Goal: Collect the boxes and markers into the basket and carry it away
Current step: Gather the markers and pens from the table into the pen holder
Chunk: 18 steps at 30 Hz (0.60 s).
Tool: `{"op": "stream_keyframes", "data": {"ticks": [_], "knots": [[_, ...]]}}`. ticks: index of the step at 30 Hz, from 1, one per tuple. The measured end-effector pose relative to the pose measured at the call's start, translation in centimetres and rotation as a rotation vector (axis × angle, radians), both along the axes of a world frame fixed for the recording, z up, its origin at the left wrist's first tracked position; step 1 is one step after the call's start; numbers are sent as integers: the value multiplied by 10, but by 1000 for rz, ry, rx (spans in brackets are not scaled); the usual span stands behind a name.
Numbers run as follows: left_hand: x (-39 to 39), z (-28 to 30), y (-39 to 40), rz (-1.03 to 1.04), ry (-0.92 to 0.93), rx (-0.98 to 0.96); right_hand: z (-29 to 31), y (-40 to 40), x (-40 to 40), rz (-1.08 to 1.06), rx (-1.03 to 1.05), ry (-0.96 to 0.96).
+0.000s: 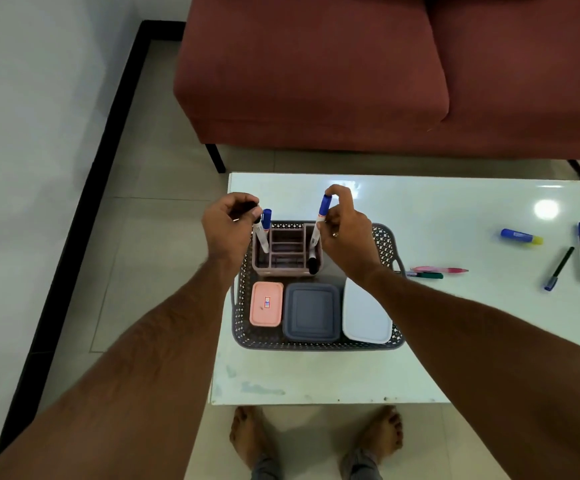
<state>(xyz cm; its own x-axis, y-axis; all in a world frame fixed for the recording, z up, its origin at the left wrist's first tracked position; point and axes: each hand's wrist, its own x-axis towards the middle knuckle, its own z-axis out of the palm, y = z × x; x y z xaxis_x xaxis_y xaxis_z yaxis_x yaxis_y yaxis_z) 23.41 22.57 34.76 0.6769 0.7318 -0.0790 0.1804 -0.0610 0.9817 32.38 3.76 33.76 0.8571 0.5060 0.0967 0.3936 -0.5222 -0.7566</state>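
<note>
L hand (228,225): pinching blue-cap marker (264,233), upright over organizer (287,249) left slot
R hand (345,233): fingers gripping 2nd marker (318,230), tilted, tip at right slot

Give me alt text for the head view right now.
Both hands lower markers into a pink organizer inside a dark basket on a white table: left hand, right hand. Three lidded boxes sit in the basket; several pens lie loose at right.

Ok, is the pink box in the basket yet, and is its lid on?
In, lid on. The pink box lies flat inside the basket, at its near left, beside the grey box.
</note>
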Motion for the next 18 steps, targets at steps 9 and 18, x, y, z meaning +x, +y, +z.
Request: {"op": "stream_keyframes", "data": {"ticks": [9, 18], "knots": [[-28, -11, -13, -89, 131, 75, -10, -14, -12, 127, -119, -80], [-39, -19, -34, -271, 289, 113, -20, -35, -10, 333, -176, -289]]}}
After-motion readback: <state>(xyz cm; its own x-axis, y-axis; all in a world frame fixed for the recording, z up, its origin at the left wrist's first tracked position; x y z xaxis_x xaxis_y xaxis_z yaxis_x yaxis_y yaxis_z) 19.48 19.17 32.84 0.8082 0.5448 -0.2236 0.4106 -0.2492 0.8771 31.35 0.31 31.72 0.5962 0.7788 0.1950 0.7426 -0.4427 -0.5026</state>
